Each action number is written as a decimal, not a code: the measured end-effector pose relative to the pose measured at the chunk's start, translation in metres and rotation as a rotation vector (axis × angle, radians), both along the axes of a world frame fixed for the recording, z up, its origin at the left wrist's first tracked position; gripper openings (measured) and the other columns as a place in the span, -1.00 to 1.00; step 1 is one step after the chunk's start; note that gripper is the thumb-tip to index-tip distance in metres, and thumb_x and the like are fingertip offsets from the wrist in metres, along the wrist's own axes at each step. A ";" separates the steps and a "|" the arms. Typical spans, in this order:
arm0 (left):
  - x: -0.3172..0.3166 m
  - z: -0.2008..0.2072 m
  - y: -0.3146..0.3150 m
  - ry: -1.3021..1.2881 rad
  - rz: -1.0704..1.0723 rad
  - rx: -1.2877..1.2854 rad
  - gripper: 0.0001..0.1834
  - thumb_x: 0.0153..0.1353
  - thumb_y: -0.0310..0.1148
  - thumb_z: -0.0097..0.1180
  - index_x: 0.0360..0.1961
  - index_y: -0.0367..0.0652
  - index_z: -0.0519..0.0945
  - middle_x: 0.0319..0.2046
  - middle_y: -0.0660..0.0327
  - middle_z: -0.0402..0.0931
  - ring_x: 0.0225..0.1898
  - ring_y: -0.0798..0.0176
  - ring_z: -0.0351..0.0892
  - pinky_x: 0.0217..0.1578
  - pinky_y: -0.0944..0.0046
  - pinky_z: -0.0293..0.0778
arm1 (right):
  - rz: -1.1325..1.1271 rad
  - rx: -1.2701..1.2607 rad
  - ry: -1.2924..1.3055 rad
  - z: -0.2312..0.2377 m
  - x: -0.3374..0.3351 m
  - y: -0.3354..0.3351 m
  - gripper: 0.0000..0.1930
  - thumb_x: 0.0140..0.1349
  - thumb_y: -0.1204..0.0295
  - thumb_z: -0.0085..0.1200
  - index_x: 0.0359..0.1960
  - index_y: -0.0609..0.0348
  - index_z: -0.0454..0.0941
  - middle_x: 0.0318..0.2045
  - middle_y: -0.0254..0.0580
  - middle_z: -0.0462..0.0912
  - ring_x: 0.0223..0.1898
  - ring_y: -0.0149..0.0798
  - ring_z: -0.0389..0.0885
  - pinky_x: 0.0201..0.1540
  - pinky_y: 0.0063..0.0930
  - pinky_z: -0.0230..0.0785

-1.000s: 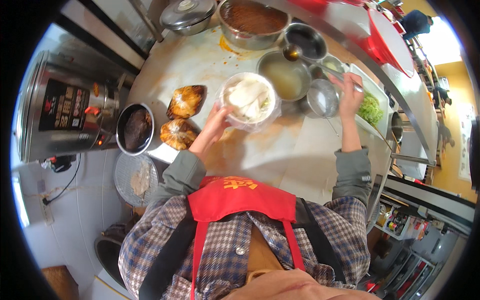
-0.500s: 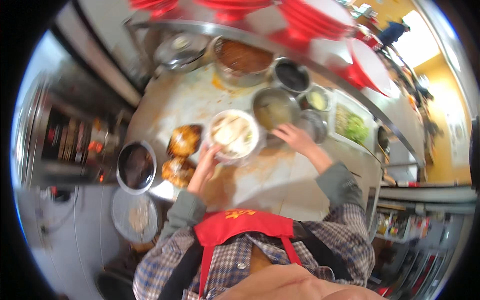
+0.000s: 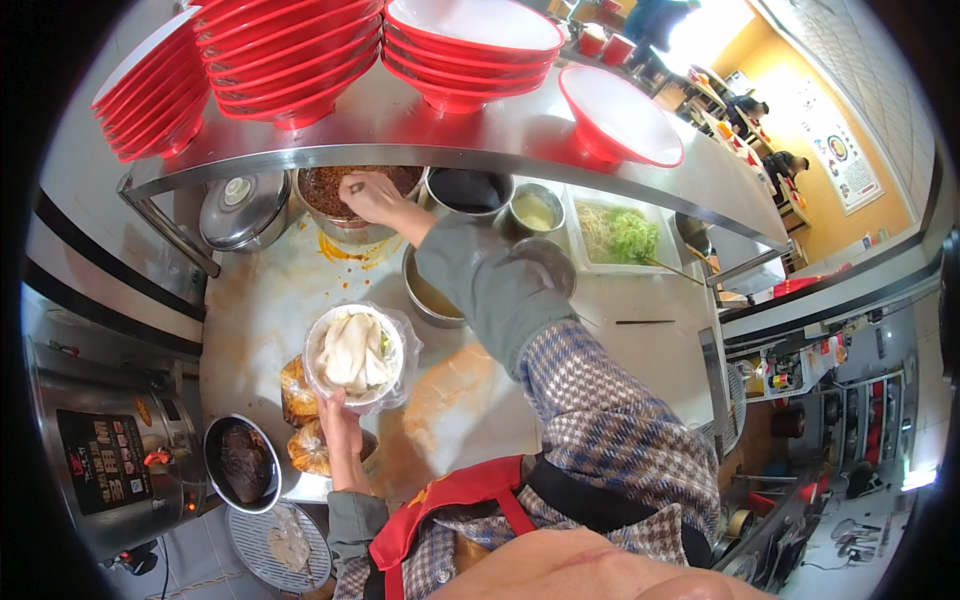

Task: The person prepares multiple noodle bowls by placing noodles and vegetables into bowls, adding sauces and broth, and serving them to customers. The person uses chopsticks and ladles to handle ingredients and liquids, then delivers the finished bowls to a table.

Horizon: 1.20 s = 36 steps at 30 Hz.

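My left hand (image 3: pixel 342 432) grips the near rim of a round white bowl (image 3: pixel 312 345) lined with a clear plastic bag. Wide, pale noodle-like sheets (image 3: pixel 354 352) fill the bowl, with a bit of green at the right side. My right hand (image 3: pixel 378 199) reaches across to a metal pot (image 3: pixel 352 233) of dark reddish-brown, grainy sauce (image 3: pixel 322 188). Its fingers are closed above the sauce, and what they hold is mostly hidden. Under my right forearm stands a pot of yellowish liquid (image 3: pixel 432 300), partly covered by the sleeve.
A steel shelf (image 3: pixel 450 158) with stacked red bowls (image 3: pixel 285 65) spans above the pots. Beyond are a lidded pot (image 3: pixel 243 212), a pot of dark liquid (image 3: pixel 470 190) and a tray of greens (image 3: pixel 625 240). Bagged orange-brown food (image 3: pixel 308 448) lies beside my left hand.
My right hand has moved from the pot of yellowish liquid to the reddish-brown sauce pot, now closed. The left hand still holds the bowl. The view has shifted, showing more of the shelf.
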<state>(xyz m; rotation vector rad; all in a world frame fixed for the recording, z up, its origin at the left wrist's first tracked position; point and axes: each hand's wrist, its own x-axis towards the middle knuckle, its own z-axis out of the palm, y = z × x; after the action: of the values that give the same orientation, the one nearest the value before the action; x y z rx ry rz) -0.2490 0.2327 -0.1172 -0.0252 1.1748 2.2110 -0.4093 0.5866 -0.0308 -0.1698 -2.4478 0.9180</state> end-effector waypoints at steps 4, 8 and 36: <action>-0.007 -0.006 0.004 -0.027 0.009 -0.022 -0.23 0.14 -0.31 0.10 0.37 -0.11 0.08 0.25 0.10 0.23 0.19 0.07 0.34 0.06 0.02 0.44 | 0.412 0.519 -0.240 0.016 -0.015 -0.003 -0.81 0.14 0.37 -0.12 -0.46 0.17 0.52 -0.44 0.00 0.60 -0.33 0.10 0.58 -0.28 -0.05 0.38; -0.015 -0.011 0.015 -0.055 0.002 -0.013 -0.22 0.13 -0.31 0.10 0.37 -0.09 0.08 0.26 0.09 0.23 0.21 0.04 0.34 0.08 -0.02 0.43 | 0.575 0.409 -0.195 0.025 -0.011 0.001 -0.81 0.18 0.32 -0.09 -0.41 0.12 0.54 -0.41 -0.02 0.61 -0.31 0.08 0.58 -0.29 -0.09 0.38; -0.108 0.001 0.104 -0.004 0.015 -0.173 -0.59 0.20 -0.17 0.10 0.00 -0.06 0.33 -0.08 0.16 0.40 -0.11 0.18 0.50 -0.17 0.14 0.51 | 0.123 -0.816 0.104 0.058 0.125 0.037 -0.74 0.32 0.39 0.01 -0.16 0.42 0.52 -0.31 0.01 0.64 -0.36 -0.22 0.66 -0.26 -0.42 0.52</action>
<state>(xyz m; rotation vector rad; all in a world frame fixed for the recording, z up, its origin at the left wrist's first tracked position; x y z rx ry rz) -0.3571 0.3367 -0.1165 -0.1105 1.3642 2.1151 -0.2846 0.6232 0.0272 -0.2428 -1.8707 1.8814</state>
